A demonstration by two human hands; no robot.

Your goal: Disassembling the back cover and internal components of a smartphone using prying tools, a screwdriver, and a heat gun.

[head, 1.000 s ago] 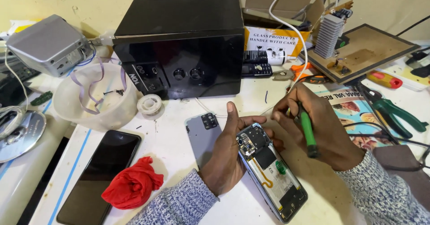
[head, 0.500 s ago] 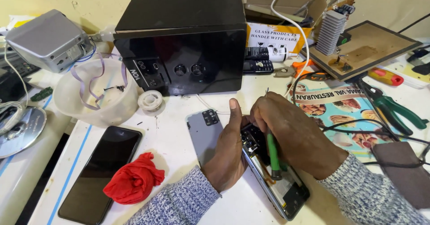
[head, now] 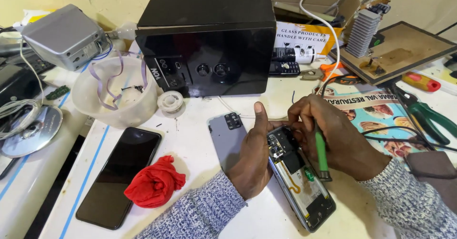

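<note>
An opened phone [head: 300, 186] lies face down on the white table, its circuit board and yellow flex cable exposed. My left hand [head: 252, 158] grips its left side, thumb pointing up. My right hand [head: 328, 134] holds a green-handled tool [head: 321, 151], fingertips pressed at the phone's top end where the tool's tip is hidden. The phone's grey back cover [head: 224, 136] lies just left of my left hand.
A black speaker box [head: 209, 34] stands behind. A second black phone [head: 119, 175] and a red cloth [head: 154, 182] lie at the left, near a white bowl [head: 114, 94]. Green pliers [head: 423, 115], a magazine [head: 376, 110], cables and a wooden board [head: 404, 48] crowd the right.
My right hand has shifted on the phone's top end, turning the green tool more upright. My left hand keeps its grip on the phone.
</note>
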